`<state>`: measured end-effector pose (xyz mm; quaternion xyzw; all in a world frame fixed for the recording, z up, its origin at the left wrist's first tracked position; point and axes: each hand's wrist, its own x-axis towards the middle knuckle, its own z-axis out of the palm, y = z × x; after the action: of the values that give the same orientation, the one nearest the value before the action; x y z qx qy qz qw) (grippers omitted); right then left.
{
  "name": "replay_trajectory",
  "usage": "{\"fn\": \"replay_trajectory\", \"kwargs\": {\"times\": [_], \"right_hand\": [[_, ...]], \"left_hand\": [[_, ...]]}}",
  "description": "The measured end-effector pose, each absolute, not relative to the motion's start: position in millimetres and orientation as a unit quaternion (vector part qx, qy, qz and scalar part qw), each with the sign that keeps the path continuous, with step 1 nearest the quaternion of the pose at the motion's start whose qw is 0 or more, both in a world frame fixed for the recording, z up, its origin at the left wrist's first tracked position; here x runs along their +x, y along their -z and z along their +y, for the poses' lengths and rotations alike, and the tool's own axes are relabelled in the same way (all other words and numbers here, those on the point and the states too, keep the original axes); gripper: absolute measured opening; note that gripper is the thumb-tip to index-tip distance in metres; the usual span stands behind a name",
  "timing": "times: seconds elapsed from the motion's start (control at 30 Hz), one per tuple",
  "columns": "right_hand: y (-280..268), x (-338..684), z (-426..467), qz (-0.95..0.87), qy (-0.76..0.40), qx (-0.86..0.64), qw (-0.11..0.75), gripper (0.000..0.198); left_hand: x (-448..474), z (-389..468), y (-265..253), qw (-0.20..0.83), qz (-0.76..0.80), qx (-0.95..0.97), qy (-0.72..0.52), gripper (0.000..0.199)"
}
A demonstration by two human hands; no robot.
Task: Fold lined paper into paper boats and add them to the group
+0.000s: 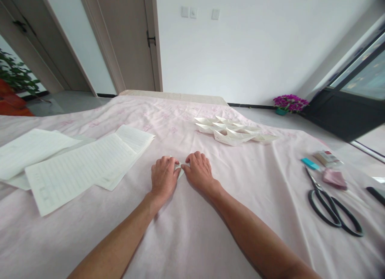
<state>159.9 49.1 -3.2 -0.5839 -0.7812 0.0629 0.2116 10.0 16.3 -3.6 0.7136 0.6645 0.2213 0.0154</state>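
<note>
A small folded piece of paper (181,173) lies on the pink cloth, mostly hidden under my fingers. My left hand (164,175) is closed on its left side, thumb pointing inward. From the right, my right hand (199,169) grips it with curled fingers, its thumb close to the left one. Beyond my right hand stand several folded paper boats (233,136), grouped together. To the left are lined paper sheets (80,168), loosely overlapping.
Black-handled scissors (323,198) lie at the right, near a blue eraser-like block (310,163), a pink folded cloth (334,178) and a small packet (328,159). The wrinkled pink tablecloth (258,198) covers the table. Purple flowers (290,102) stand on the floor beyond.
</note>
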Motion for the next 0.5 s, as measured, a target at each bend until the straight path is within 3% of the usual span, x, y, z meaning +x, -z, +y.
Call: {"fn": "replay_trajectory", "kwargs": {"times": [0.3,0.5], "right_hand": [[4.3,157.6,50.6,-0.793,-0.046,-0.582,0.175,0.011],[7.5,166.2,56.7,-0.787,-0.076,-0.576,0.206,0.009]], "left_hand": [[2.8,35.2,6.2,0.016,0.684,0.707,-0.179,0.015],[-0.5,41.2,2.8,-0.042,0.648,0.75,-0.125,0.019]]}}
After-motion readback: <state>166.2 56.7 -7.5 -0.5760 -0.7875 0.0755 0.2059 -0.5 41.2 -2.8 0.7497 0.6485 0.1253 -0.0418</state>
